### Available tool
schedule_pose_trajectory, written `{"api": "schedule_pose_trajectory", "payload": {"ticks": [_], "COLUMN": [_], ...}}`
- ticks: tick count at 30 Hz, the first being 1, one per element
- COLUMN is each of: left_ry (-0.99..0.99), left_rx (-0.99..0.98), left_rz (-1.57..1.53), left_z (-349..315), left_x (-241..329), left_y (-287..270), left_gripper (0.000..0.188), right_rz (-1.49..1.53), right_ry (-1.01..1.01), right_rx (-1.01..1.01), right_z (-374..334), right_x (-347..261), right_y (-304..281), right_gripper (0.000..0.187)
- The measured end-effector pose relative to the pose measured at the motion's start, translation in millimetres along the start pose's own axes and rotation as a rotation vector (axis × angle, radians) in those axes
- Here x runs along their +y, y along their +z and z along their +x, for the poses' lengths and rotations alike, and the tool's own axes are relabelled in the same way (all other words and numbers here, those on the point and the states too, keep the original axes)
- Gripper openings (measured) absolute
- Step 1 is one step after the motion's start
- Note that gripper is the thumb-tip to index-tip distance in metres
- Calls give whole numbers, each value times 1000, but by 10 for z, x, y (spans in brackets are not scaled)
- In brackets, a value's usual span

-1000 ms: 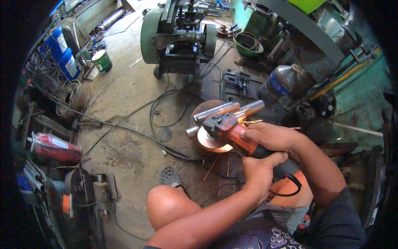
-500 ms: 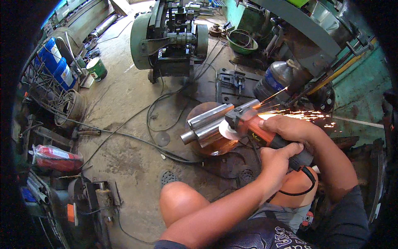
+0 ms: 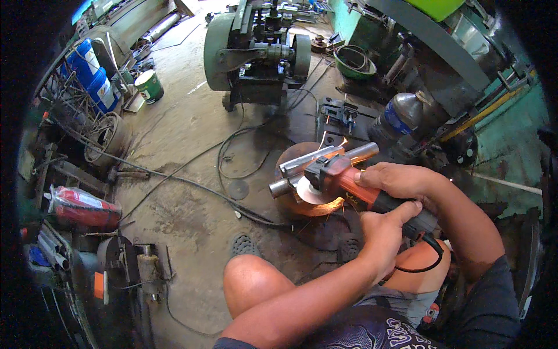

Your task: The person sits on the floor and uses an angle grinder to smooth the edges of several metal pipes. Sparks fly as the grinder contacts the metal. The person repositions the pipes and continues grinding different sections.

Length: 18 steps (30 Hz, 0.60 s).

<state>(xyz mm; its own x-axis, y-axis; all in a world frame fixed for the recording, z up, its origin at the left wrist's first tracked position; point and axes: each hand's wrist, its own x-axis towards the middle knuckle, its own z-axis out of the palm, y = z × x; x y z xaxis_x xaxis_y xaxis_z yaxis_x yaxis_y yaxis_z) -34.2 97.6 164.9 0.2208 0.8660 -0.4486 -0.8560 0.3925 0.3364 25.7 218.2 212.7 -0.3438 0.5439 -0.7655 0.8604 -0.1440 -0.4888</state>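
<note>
Both of my hands are closed around an orange and black angle grinder (image 3: 349,183). My right hand (image 3: 401,181) wraps the orange body behind the gear head. My left hand (image 3: 386,232) grips the black rear part, close to the power cord (image 3: 433,250). The pale disc (image 3: 311,191) lies against shiny metal bars (image 3: 280,187) set on a round brown metal base (image 3: 288,157). Orange sparks glow under the disc and at the bars' far side. The grinder head hides part of the bars.
Black cables (image 3: 232,203) loop across the floor left of the base. Beyond stand a machine vise (image 3: 340,113), a large plastic bottle (image 3: 401,113) and a green wheeled machine (image 3: 221,52). Red wrapped bundle (image 3: 81,206), blue buckets (image 3: 96,81) and scrap metal line the left.
The long spark stream to the right is gone; sparks now show below the disc and beyond the bars. The whole view has shifted slightly. Both hands keep their hold on the angle grinder.
</note>
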Motion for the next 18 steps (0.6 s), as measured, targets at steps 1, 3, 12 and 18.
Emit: {"api": "schedule_pose_trajectory", "payload": {"ticks": [1,3,12,18], "left_ry": [-30,-43,-16,-83], "left_rx": [30,60,44,-45], "left_rz": [13,25,-23,110], "left_z": [-22,-64,-88,148], "left_x": [34,99,111,-59], "left_y": [-19,-65,-90,11], "left_gripper": [21,22,22,23], "right_rz": [3,-23,-150,-63], "right_ry": [-61,-135,-90,0], "right_rx": [-19,-32,-32,62], "right_z": [30,97,50,-56], "right_x": [-39,-123,-300,-30], "right_y": [30,103,109,-80], "right_gripper": [54,54,54,52]}}
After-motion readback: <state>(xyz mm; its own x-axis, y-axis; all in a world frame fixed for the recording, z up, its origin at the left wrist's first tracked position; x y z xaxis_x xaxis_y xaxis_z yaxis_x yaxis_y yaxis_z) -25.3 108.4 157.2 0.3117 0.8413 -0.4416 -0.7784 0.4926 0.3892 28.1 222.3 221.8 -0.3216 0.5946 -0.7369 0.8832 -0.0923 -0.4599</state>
